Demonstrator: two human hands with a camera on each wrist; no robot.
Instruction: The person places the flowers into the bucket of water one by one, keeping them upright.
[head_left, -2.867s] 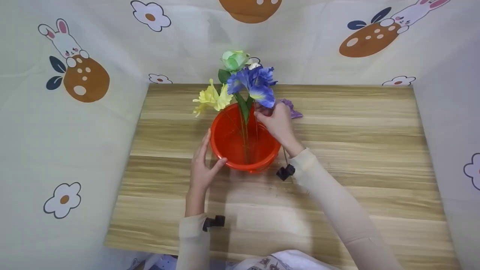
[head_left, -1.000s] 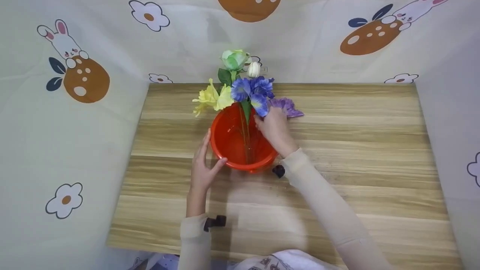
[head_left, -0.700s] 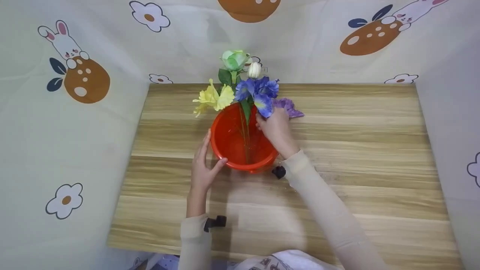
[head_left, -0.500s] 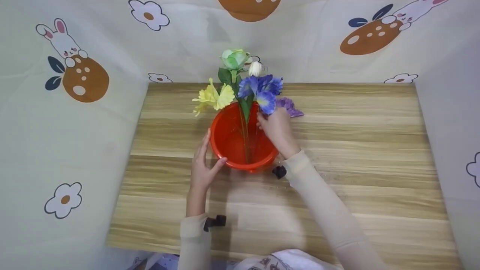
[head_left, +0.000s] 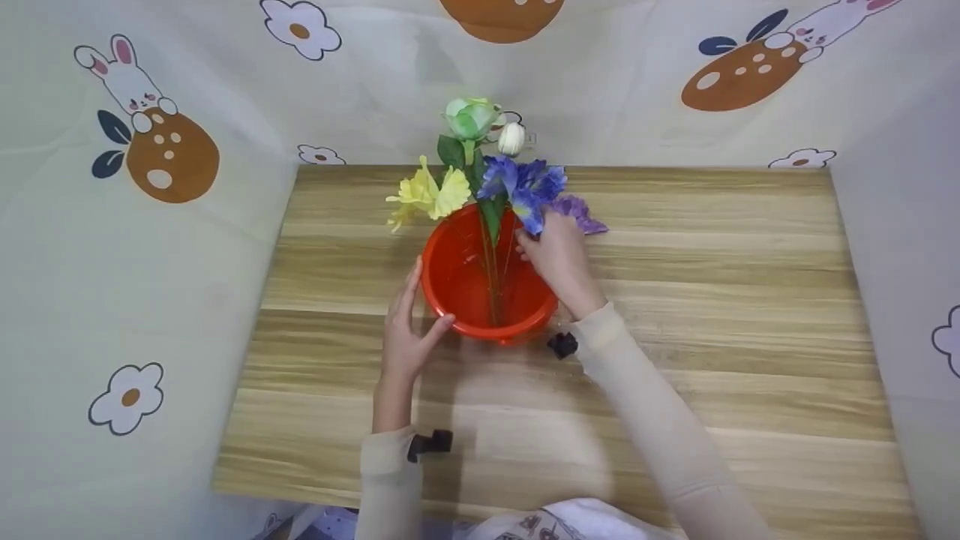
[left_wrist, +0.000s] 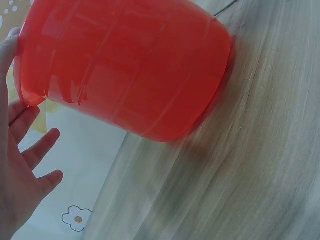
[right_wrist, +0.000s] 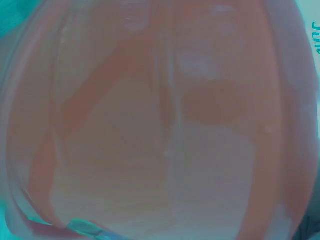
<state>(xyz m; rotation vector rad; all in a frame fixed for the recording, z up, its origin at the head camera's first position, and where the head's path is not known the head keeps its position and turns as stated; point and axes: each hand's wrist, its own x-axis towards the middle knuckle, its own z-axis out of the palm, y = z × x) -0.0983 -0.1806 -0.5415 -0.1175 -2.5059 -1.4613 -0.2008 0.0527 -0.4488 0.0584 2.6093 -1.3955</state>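
A red plastic bucket (head_left: 439,309) stands on the table in the head view, holding several artificial flowers. My left hand (head_left: 403,341) rests against its near left side, thumb and fingers spread; in the left wrist view the thumb and one finger touch the rim while the other fingers extend free. My right hand (head_left: 559,251) reaches over the right rim and pinches the stem of a blue iris (head_left: 525,187) just under its bloom. A purple flower (head_left: 577,214) lies beyond the knuckles, partly hidden. The right wrist view shows the bucket wall close up, in odd colours.
A yellow flower (head_left: 429,196) leans over the bucket's left rim. At the back rise a pale green rose (head_left: 470,120) and a white tulip bud (head_left: 511,139). The wood-grain table (head_left: 712,337) meets a printed cloth (head_left: 600,90) behind.
The blue iris has come down in my right hand, uncovering the white bud; its bloom then swung slightly right and turned. My left hand and the bucket have stayed put.
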